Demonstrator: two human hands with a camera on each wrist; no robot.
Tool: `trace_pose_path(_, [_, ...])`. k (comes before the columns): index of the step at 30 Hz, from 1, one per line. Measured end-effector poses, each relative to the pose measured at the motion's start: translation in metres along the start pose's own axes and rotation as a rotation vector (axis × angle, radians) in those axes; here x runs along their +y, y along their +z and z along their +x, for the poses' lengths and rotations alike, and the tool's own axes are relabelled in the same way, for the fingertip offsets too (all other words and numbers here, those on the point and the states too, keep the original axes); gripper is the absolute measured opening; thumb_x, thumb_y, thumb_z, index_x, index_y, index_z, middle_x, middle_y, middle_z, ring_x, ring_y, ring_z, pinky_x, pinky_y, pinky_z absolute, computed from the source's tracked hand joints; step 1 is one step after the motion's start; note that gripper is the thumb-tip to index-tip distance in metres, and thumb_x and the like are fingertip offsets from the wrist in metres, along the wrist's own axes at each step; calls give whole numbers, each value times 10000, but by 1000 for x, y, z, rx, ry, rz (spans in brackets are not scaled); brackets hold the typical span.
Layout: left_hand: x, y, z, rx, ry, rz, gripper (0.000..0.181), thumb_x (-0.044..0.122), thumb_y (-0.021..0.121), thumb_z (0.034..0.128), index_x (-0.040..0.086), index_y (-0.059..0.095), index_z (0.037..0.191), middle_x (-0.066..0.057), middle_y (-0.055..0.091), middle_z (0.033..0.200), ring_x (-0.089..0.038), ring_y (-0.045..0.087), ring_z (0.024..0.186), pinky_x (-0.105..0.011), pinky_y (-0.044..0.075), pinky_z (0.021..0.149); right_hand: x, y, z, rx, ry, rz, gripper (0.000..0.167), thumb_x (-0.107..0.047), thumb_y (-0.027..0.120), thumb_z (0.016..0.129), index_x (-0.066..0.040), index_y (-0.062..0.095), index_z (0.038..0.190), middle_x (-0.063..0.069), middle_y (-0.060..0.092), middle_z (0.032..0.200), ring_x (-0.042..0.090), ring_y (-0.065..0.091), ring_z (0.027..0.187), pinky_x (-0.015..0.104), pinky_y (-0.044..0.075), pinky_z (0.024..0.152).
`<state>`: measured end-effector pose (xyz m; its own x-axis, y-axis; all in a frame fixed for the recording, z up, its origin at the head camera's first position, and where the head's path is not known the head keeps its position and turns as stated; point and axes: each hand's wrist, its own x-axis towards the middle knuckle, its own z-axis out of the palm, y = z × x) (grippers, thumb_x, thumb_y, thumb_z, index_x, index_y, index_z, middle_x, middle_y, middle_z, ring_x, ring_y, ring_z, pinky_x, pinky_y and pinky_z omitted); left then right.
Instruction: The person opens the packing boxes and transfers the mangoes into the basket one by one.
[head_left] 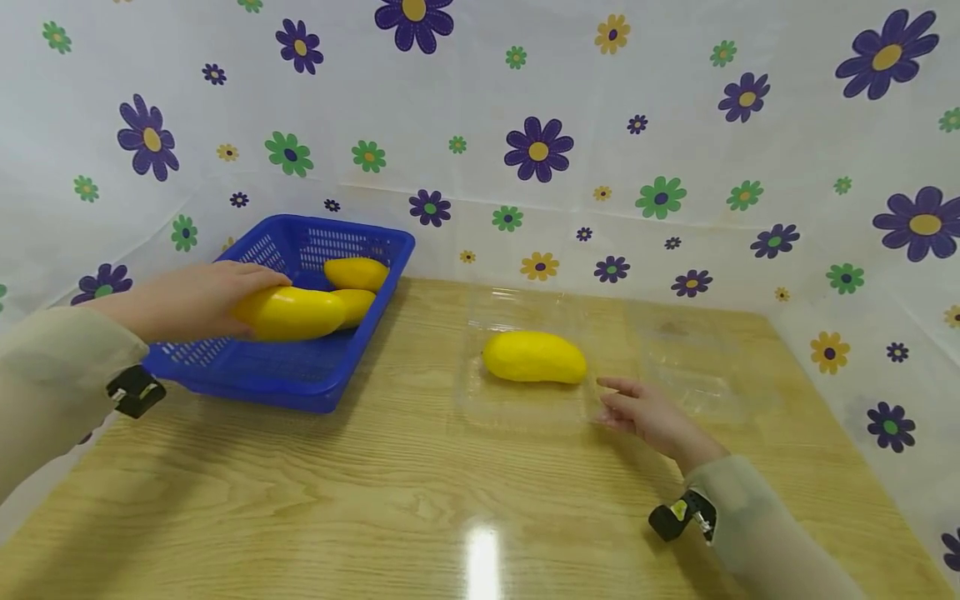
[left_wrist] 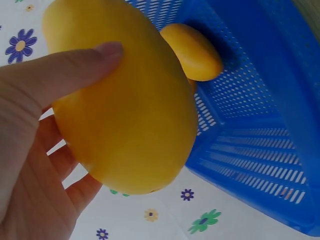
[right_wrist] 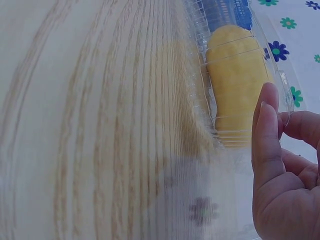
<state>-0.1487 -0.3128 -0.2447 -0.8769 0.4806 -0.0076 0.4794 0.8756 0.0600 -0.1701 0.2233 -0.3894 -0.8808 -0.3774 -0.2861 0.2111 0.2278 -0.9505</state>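
Observation:
My left hand (head_left: pixel 217 296) grips a yellow mango (head_left: pixel 296 314) above the blue plastic basket (head_left: pixel 330 392). In the left wrist view, the thumb lies across that mango (left_wrist: pixel 130 115) with the fingers behind it. Two more mangoes, one farther back (head_left: pixel 356 273) and one partly covered (head_left: pixel 358 307), lie inside the basket. Another mango (head_left: pixel 534 357) rests in an open clear plastic container (head_left: pixel 525 412) on the table. At the container's right edge, my right hand (head_left: pixel 648 417) pinches the rim between thumb and fingers; the right wrist view shows this hand (right_wrist: pixel 287 165) close up.
A second clear plastic container (head_left: pixel 690 379) stands to the right, behind the right hand. The wooden table (head_left: pixel 360 508) meets a white flower-printed cloth (head_left: pixel 480 108) at the back and sides. The basket's raised rim stands at the table's left.

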Motion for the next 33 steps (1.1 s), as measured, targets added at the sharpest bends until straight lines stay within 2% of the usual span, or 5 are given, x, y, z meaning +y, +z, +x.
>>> trace_pose_path(5, [-4,6,3,-36,7,14,620,92,782,738,62,509,1293,-154,539,1260,-381,486,1136,-577,384,940,0,-2,0,-2,3,5,525,-98,428,991,102,213,1426,184,567,1056,78,633,798,221,525,745])
trace_pose_path(17, [-7,20,22,-114,58,18,584,81,789,728,34,535,1251,-113,591,1159,-334,546,1028,-554,420,904,0,-3,-2,3,5,18,526,-103,425,992,103,210,1426,173,578,1051,78,626,806,218,524,745])
trace_pose_path(23, [-6,26,27,-147,46,34,602,66,797,710,12,532,1248,-120,593,1151,-340,550,1017,-558,430,883,-1,-1,-2,4,0,10,524,-114,428,994,91,219,1429,205,537,1105,90,621,813,231,523,758])
trace_pose_path(33, [-12,34,40,-221,27,46,582,37,800,685,14,552,1210,-136,605,1114,-339,574,960,-558,450,842,-1,0,-2,4,0,16,514,-91,414,992,103,215,1424,220,516,1119,87,616,799,243,521,773])
